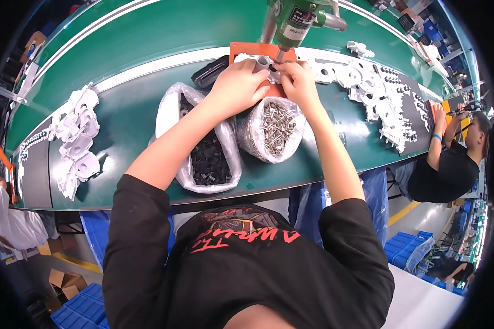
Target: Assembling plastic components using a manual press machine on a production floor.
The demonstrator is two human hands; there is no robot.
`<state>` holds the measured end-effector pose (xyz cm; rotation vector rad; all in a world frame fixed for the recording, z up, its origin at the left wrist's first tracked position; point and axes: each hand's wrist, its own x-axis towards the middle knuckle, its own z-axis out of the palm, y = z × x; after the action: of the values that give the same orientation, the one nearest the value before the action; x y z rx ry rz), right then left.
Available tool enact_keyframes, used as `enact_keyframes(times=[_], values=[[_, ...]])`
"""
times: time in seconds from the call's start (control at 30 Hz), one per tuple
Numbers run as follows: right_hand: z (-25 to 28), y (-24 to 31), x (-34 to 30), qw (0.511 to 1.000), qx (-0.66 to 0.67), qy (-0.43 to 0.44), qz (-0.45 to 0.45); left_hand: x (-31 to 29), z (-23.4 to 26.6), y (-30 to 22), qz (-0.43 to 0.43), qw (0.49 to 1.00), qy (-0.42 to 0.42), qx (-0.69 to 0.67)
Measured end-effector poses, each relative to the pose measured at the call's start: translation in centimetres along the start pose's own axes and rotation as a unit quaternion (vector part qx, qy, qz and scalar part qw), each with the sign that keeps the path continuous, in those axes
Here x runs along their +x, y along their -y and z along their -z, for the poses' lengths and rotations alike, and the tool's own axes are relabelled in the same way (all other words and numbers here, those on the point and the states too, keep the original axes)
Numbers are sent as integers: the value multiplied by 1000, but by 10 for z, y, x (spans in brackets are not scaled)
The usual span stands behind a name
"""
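A white plastic part (263, 60) with round openings lies on the orange base plate (237, 50), under the tip of a green press (299, 24). My left hand (237, 90) is closed on the part's left side, its thumb pointing right. At the part's right side my right hand (297, 81) has its fingers pinched together, close below the press's metal rod (280, 55). What sits between those fingertips is hidden. Just in front of my hands stands a clear bag of metal pins or screws (280, 130). A larger bag of small black plastic pieces (209, 162) is under my left forearm.
A black tray (211, 72) lies left of the base plate. White plastic parts spread over the table on the right (368, 88) and in a row on the left (81, 140). A co-worker (450, 156) works at the right, another person (17, 219) at the far left.
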<state>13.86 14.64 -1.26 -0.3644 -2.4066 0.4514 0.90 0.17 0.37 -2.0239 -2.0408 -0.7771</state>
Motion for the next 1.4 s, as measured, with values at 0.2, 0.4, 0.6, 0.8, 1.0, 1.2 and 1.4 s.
enact_keyframes(times=[0.2,0.4,0.6,0.8,1.0,1.2,1.4], values=[[24,-3,-5,991,62,116,27,-6,0,3,-6,1000,-18,18],[77,-98,76,960,94,111,-240,-8,5,-3,20,999,-28,-12],[105,-118,243,652,755,-16,75,0,-7,2,-8,998,-60,-30],[182,-5,268,833,537,-56,-124,-4,-1,-5,6,998,-54,-9],[181,78,73,903,92,395,140,-6,0,1,13,999,-29,9],[167,95,30,940,15,332,73,6,19,-3,102,992,37,-68],[190,86,128,770,600,-165,-146,24,-6,37,90,995,32,-19]])
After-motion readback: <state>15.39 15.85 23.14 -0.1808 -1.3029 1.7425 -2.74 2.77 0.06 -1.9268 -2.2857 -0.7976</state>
